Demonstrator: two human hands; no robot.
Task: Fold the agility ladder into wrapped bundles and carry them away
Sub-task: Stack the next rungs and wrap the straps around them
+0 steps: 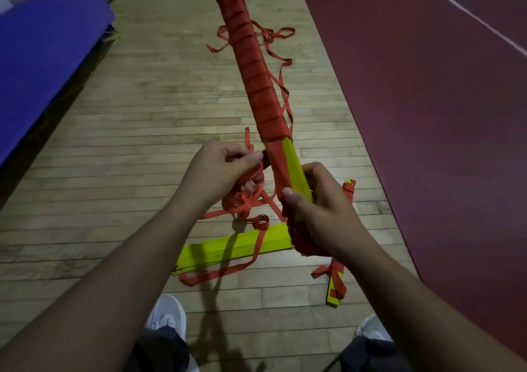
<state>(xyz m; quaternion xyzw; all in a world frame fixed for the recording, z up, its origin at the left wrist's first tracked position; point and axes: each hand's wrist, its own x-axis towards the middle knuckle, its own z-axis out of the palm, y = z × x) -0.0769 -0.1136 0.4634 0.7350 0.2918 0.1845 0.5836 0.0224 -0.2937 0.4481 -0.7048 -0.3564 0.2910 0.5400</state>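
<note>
A blue mat fills the far left, its edge lying along the wooden floor. Near the bottom edge, two white shoes stand on the boards, one to either side.

The left hand is curled, thumb and fingers pinching a bunch of loose red strap just beside the left side of the bundle. More of the strap hangs in loops under that hand and trails to the floor.

The bundle is a long stack of ladder slats held up off the floor and tilted away toward the far side. Red strap is wound round it in tight turns for most of its length, and yellow shows only near the hands. Loose strap ends dangle from its right side.

Below, a stack of bare yellow slats lies flat on the floor, crossed by a run of strap.

The right hand grips the near end of the bundle, fingers wrapped round it and the thumb pressed along the yellow edge. It partly hides another strap-bound slat on the floor behind it.

To the right lies dark red court with white lines.
</note>
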